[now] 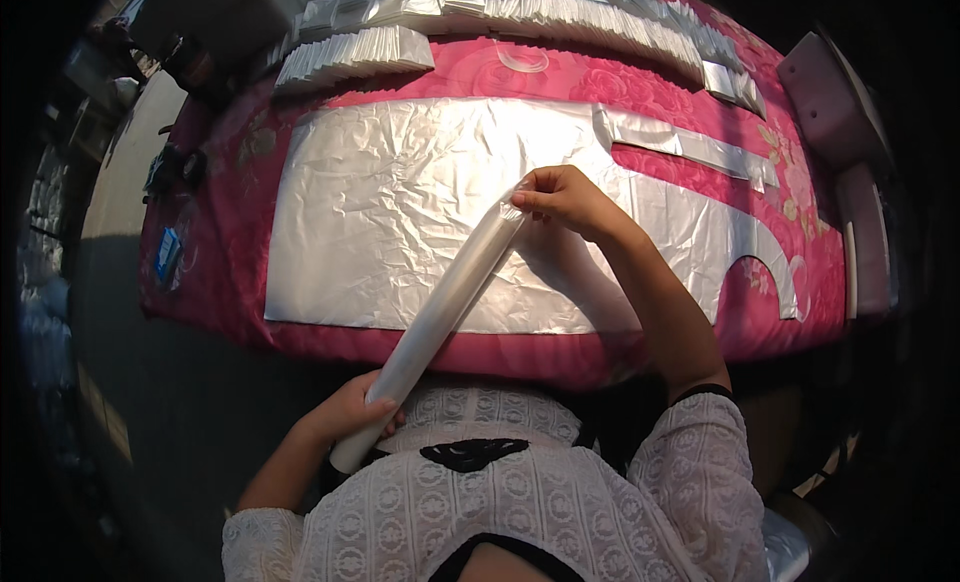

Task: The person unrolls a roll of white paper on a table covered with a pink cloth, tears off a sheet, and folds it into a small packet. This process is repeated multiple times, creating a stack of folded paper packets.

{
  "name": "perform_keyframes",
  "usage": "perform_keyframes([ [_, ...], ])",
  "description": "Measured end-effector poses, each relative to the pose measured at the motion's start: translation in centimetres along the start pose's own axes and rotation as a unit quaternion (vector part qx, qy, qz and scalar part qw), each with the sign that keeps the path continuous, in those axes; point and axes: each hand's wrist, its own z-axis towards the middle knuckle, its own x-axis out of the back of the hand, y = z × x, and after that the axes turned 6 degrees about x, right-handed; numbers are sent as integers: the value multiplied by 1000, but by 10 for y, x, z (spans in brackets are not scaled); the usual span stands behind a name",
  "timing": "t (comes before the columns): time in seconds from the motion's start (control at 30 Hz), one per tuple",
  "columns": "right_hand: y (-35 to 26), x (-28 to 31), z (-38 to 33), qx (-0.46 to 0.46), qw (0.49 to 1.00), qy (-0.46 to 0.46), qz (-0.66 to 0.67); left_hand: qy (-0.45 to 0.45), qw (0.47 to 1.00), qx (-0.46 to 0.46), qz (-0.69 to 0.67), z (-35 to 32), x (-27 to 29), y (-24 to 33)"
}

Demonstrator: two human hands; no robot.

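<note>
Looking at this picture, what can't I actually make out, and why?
All in the head view:
Left hand: its palm, hidden by the silvery roll it grips.
Right hand: pinches the roll's upper end; its palm is turned out of sight.
Pink cloth: the part under the silver sheet is covered.
Folded packets: the rearmost are cut off by the top edge.
Blue item: too small to identify.

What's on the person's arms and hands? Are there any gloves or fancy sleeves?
No gloves: the left hand and right hand are bare. The left sleeve and right sleeve are pale and lacy-looking, stopping around the elbows. The right one has round patterns and a black band at its edge.
</note>
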Motion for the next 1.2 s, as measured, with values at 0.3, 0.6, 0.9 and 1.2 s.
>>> perform_keyframes([
  [0.3,27,110,2,56,957,244,-144,-59,996,60,-3,-27,42,-20],
  [0.6,30,159,-5,102,933,271,-212,27,956,6,291,-56,74,62],
  [0.9,6,64,48,72,968,107,-217,204,590,-442,644,73,-17,157],
  [1.2,-9,72,62,12,984,18,-177,32,575,-406,710,87,-35,87],
])
